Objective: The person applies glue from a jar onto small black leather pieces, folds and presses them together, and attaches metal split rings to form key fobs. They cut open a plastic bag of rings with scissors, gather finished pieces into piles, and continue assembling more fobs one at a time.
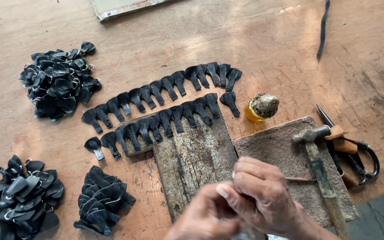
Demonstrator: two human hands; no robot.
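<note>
At the bottom centre of the frame the right hand (263,195) and left hand (205,218) are bunched together over the metal plate (192,160). The right fingers are pressed together in a pinch on something small and hidden; I cannot tell what it is, nor whether the left grip is closed. Working low over the plate, with the piece held close to the fingertips, would likely keep it steady. On the bench (263,44) lie two rows of black leather tabs (165,104), roughly fifteen in each, and three heaps: upper left (58,82), lower left (21,198), and beside it (103,200). One hammer (321,169), one pair of scissors (356,155) and one glue pot (261,107) sit on the right.
</note>
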